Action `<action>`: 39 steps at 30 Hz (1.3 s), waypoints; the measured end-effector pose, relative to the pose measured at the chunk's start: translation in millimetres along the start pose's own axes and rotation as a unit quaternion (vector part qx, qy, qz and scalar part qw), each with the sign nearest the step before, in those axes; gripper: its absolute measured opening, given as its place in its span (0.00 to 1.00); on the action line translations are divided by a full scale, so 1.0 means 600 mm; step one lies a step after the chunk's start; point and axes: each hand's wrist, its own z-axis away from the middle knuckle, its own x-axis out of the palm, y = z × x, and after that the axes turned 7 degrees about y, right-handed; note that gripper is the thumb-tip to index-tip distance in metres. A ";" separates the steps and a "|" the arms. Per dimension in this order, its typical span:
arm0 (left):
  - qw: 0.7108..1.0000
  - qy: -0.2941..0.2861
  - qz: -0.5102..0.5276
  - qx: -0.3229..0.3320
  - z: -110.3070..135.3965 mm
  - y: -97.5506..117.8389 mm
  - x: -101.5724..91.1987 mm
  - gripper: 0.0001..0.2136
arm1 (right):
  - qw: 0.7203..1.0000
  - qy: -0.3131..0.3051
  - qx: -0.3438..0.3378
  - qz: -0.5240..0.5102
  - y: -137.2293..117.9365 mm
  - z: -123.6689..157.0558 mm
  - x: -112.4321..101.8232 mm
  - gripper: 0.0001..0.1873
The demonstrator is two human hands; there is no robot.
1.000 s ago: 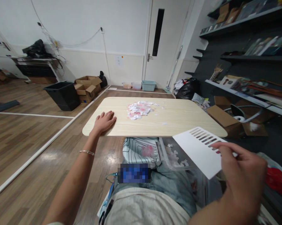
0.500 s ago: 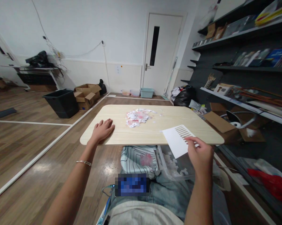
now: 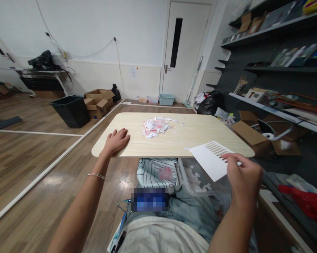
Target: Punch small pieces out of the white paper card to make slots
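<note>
My right hand (image 3: 244, 172), thumb and fingers clamped on the card (image 3: 209, 162), has drawn it back rightward; 1 loose scrap (image 3: 186, 148) now lies nearer the front edge of the table (image 3: 205, 130) than 1 second ago, so I judge the card pulled it. The card is white, slotted along 1 side, and overhangs that edge. My left hand (image 3: 118, 140) rests palm-down, fingers extended. Beyond, the white-and-pink pile (image 3: 157, 125) looks unchanged.

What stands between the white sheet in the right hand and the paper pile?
Nothing bulky is visible. Between the white sheet in the right hand and the paper pile, only small scraps lie on the table.
</note>
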 end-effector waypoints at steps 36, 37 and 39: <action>1.000 -0.001 -0.009 0.012 0.000 -0.001 -0.011 0.32 | 0.998 -0.027 -0.040 -0.032 -0.003 0.008 0.006 0.17; 1.000 -0.002 -0.010 0.011 0.000 -0.001 -0.011 0.32 | 0.998 -0.029 -0.038 -0.036 -0.003 0.008 0.005 0.17; 1.000 -0.004 -0.011 0.009 0.000 -0.001 -0.011 0.32 | 0.998 -0.031 -0.035 -0.048 -0.003 0.009 0.002 0.16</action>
